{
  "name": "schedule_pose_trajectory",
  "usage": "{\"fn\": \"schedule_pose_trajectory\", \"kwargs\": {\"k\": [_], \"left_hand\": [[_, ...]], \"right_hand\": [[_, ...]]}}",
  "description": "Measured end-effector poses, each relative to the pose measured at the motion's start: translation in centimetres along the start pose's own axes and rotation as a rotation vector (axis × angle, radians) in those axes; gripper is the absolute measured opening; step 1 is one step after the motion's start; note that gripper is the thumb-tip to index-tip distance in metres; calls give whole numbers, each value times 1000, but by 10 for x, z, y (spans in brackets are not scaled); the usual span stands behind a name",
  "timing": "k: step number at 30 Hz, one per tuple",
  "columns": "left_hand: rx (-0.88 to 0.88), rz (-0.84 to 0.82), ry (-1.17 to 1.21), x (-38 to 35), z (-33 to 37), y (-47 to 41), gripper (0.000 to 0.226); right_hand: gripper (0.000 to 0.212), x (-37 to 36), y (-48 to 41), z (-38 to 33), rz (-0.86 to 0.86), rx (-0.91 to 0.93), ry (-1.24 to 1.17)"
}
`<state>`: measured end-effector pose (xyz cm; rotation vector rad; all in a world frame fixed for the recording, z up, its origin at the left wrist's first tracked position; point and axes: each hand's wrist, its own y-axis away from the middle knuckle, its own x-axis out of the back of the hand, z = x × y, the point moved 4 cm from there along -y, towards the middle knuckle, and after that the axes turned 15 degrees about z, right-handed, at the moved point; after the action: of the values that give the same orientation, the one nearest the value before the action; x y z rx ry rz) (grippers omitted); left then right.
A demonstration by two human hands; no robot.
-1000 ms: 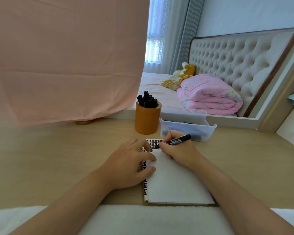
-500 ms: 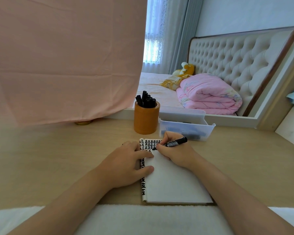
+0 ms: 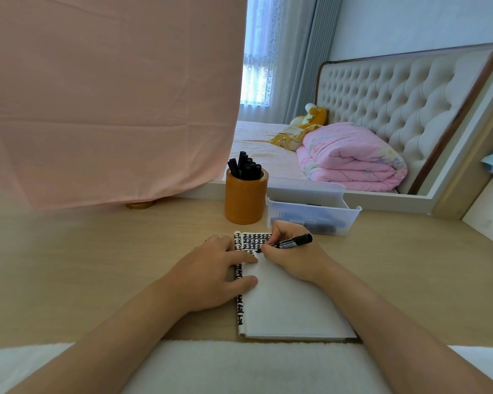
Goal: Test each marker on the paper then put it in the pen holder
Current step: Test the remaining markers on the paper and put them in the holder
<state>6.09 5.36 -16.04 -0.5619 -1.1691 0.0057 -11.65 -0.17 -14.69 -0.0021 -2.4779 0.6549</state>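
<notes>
On the bench: right hand (image 3: pixel 293 258) fingers pinch marker (image 3: pixel 292 242), tip near paper (image 3: pixel 287 305) top edge | left hand (image 3: pixel 211 275) flat, pressing paper's left edge

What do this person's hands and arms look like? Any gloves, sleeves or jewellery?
Both are bare. The left hand and right hand wear no gloves, and no rings show. The left forearm and right forearm are uncovered as far as the picture reaches: no sleeves, watch or bracelet in sight.

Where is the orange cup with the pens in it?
In the head view, the orange pen holder stands on the desk just beyond the notebook, left of the clear plastic bin.
</notes>
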Motion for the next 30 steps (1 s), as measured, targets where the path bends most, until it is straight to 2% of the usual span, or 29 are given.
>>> {"fn": "schedule_pose_trajectory", "kwargs": {"k": [13,19,25,30], "left_hand": [[4,0,11,1,1,-1,52],[-1,3,6,1,1,-1,52],[-2,8,10,0,0,0,52],[-5,11,9,1,1,-1,51]], "right_hand": [[19,0,0,1,9,-18,-11],[16,0,0,1,-49,-6,1],[26,0,0,1,-41,-8,0],[21,0,-1,2,-44,-39,10]]}}
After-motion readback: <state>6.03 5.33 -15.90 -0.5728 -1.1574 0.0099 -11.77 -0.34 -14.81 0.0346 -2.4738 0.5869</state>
